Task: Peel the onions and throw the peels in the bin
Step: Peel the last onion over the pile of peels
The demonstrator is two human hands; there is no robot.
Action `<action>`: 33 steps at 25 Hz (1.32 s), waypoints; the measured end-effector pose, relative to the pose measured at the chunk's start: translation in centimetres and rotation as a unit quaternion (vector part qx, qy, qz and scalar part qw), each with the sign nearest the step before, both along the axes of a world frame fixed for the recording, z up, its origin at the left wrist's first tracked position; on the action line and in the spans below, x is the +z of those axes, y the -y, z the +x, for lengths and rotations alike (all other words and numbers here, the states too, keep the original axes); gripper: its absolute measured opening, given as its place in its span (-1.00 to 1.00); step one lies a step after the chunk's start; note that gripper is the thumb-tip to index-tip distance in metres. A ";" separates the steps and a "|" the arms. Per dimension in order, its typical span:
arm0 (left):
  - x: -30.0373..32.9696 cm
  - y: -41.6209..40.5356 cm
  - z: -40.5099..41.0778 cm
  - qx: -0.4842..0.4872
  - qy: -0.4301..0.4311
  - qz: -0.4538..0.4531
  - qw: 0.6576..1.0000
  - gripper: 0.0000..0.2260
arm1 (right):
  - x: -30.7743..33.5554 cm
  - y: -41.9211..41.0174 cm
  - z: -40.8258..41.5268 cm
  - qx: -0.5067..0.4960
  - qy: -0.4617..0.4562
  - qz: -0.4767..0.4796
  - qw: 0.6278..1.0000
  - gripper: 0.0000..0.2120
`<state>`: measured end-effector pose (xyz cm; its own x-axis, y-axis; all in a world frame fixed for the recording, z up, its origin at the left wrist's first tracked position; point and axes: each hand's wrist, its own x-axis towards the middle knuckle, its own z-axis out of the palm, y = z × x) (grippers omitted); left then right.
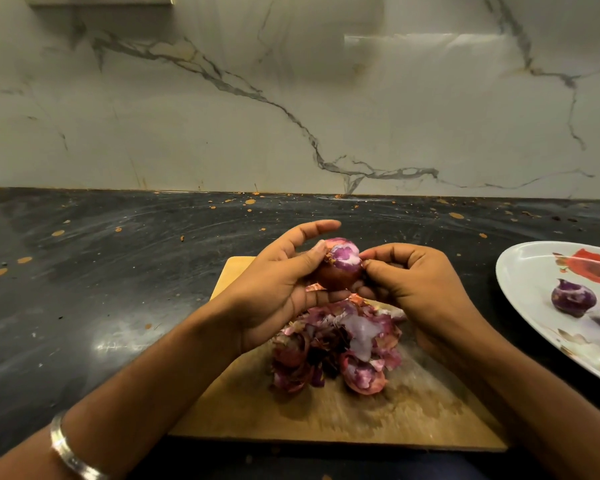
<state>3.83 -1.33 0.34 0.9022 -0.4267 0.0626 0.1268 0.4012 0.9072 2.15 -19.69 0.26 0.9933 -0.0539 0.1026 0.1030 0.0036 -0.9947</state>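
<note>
Two hands are working on one small onion (340, 263), holding it up in the air just above the wooden board (343, 417). The top of the onion is already showing purple and white, but the bottom half is still wearing its brown skin, so I think this one is about half done. The left hand (278, 289) is cupping the onion, with its thumb pressing on the side and its pointing finger sticking out straight over the top. The right hand (416, 285) is curling in, and its thumb and first finger are pinching at the edge of the skin on the onion's right side. To do this well, I think the right hand should be getting a good grip on the loose edge and pulling down slowly, while the left hand is turning the onion a little at a time. Thin skin may be tearing into tiny bits if pulled fast. A big pile of peels (340, 348) is lying on the board under the hands, waiting for the bin, which I am not seeing anywhere. Some peeled onions (573, 296) are sitting on a white plate (520, 271) off to the right.
</note>
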 end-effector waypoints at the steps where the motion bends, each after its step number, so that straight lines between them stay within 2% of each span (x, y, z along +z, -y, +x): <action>1: -0.1 0.1 0.0 0.010 -0.007 0.004 1.000 -0.71 | -0.2 -0.1 -0.1 -0.006 0.014 -0.032 0.999 -0.85; 4: -0.2 0.4 0.2 0.028 -0.037 0.006 0.999 -0.74 | -0.5 -0.3 -0.4 -0.034 0.078 -0.183 0.979 -0.79; 6: 0.0 0.4 0.2 0.013 -0.056 -0.010 0.998 -0.69 | -0.5 -0.3 -0.3 -0.043 0.102 -0.231 0.967 -0.80; 8: 0.0 0.3 0.2 -0.006 -0.044 -0.002 0.999 -0.59 | -0.5 -0.4 -0.2 -0.047 0.108 -0.228 0.966 -0.83; 11: -0.1 -0.1 0.1 0.008 -0.002 0.045 0.999 -0.55 | -0.5 -0.4 -0.2 -0.025 0.098 -0.172 0.980 -0.88; 15: 0.1 -0.4 0.3 0.024 -0.003 0.043 0.999 -0.52 | -0.3 0.1 -0.2 0.010 0.102 -0.122 0.987 -0.94; 19: 0.1 -0.2 0.3 0.028 0.006 0.030 0.999 -0.57 | -0.3 0.0 -0.3 -0.030 0.156 -0.178 0.971 -0.92; 22: 0.0 0.0 0.1 0.037 -0.003 0.027 0.999 -0.57 | -0.5 0.0 -0.6 -0.052 0.214 -0.243 0.945 -0.98; 28: -0.3 0.4 0.2 0.040 -0.021 0.031 0.999 -0.61 | -0.5 -0.5 -0.6 -0.038 0.291 -0.303 0.907 -0.92; 30: -0.2 0.5 0.2 0.025 -0.042 0.012 0.999 -0.59 | -0.4 -0.5 -0.6 -0.007 0.295 -0.307 0.905 -0.94; 33: -0.2 0.3 0.4 0.017 -0.056 0.014 0.998 -0.55 | -0.6 -1.0 -0.7 0.035 0.269 -0.264 0.925 -0.94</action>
<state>4.22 -1.66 0.16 0.9170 -0.3956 -0.0513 0.2151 0.3819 0.8988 1.44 -18.72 -0.31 0.7893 0.2085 0.5775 0.6026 -0.4433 -0.6636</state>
